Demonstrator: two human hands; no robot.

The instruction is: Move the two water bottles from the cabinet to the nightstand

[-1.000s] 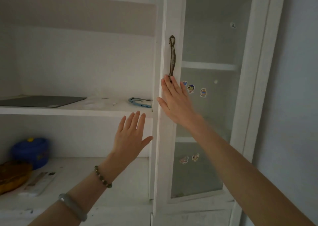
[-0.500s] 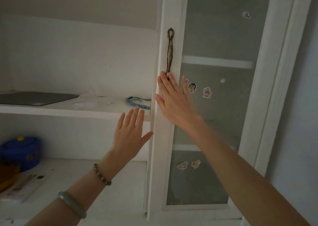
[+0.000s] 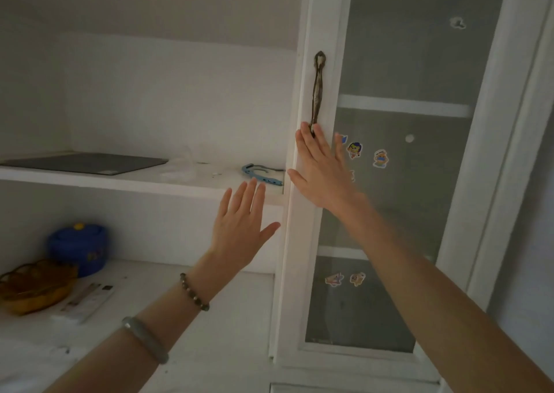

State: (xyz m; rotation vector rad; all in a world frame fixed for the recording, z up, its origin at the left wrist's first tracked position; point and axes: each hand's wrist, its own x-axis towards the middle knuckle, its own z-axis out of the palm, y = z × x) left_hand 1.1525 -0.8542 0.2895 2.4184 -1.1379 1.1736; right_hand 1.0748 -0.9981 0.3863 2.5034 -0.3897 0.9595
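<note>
No water bottle shows in the head view. A white cabinet [image 3: 293, 243] with open shelves on the left and a glass door [image 3: 398, 201] on the right fills the frame. My right hand [image 3: 320, 171] lies flat and open against the door's white frame, its fingertips at the lower end of the bronze handle [image 3: 317, 93]. My left hand [image 3: 242, 225] is raised open, fingers spread, in front of the middle shelf, just left of the door's edge, and holds nothing.
A dark flat mat [image 3: 90, 162] and a blue curved tool [image 3: 260, 174] lie on the middle shelf. The lower shelf carries a blue lidded pot [image 3: 79, 249], an amber glass bowl [image 3: 33, 287] and a white remote [image 3: 85, 301]. Stickers [image 3: 355, 150] dot the glass.
Both hands keep about the same pose against the cabinet. The view has shifted a little, so the blue pot and amber bowl show more fully at the lower left.
</note>
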